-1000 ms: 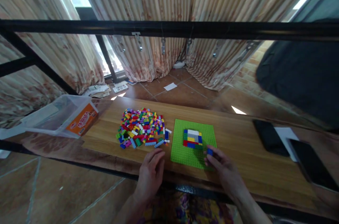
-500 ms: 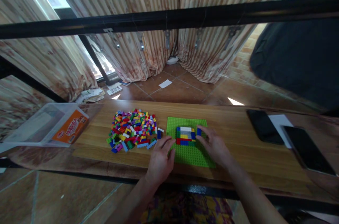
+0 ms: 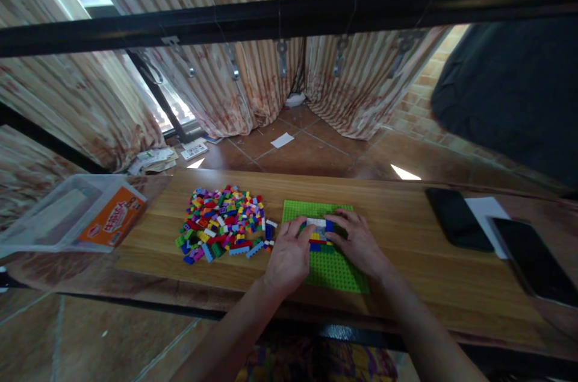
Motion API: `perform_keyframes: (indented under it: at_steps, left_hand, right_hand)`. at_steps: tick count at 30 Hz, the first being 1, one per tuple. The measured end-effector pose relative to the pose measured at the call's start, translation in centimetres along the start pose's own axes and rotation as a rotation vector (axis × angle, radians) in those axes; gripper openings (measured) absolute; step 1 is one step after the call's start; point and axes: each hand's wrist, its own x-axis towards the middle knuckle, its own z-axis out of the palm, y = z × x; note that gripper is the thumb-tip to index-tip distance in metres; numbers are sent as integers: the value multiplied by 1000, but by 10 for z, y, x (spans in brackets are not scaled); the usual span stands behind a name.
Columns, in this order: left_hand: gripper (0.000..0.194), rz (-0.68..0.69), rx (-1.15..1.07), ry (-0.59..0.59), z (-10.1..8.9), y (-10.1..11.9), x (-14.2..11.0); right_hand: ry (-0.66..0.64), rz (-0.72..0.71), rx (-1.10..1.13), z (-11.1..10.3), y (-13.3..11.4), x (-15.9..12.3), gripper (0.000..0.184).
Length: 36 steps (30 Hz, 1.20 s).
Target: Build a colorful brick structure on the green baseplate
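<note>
A low build of toy bricks (image 3: 318,237), with white, grey, yellow, red and blue pieces, sits on a green studded baseplate (image 3: 336,276). My left hand (image 3: 289,256) is closed at the build's left side, fingers and thumb against it, covering that end. From the right, my right hand (image 3: 362,244) pinches a blue brick (image 3: 329,226) at the build's right edge; whether it is pressed down onto the studs cannot be made out. Left of the baseplate lies a heap of loose, many-coloured bricks (image 3: 226,222), with a dark blue brick (image 3: 269,230) at its near right side.
A clear plastic tub (image 3: 49,213) with an orange label stands at the wooden board's (image 3: 406,207) left end. Two dark phone-like slabs (image 3: 458,217) and a white paper (image 3: 487,216) lie at the right. A black bar (image 3: 280,17) crosses beyond the board, curtains behind it.
My left hand has moved right, from beside the build onto its left side. My right hand has brought the blue brick left against the build's right edge. The view has shifted slightly.
</note>
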Motion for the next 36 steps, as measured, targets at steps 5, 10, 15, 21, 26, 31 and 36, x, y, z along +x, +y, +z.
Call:
perform_keyframes:
  at_steps: [5, 10, 15, 21, 26, 31, 36]
  left_hand:
    - [54, 48, 12, -60, 8, 8, 10]
    - [51, 70, 74, -123, 13, 16, 17]
    - [47, 54, 130, -155, 13, 19, 17]
    - [44, 23, 160, -168, 14, 21, 18]
    - [40, 8, 188, -179, 12, 26, 21]
    - [39, -7, 203, -197, 10, 29, 22]
    - [42, -11, 205, -207, 12, 28, 23]
  right_hand:
    - [-28, -22, 0, -1, 1, 1, 35]
    - [-47, -13, 32, 0, 4, 2, 35]
    - [-72, 22, 53, -3, 1, 4, 35]
    - [-71, 46, 69, -2, 0, 8, 34]
    - [-73, 83, 59, 0, 0, 13, 31]
    - [-54, 98, 97, 2, 4, 14, 30]
    - [11, 89, 257, 1, 12, 6, 40]
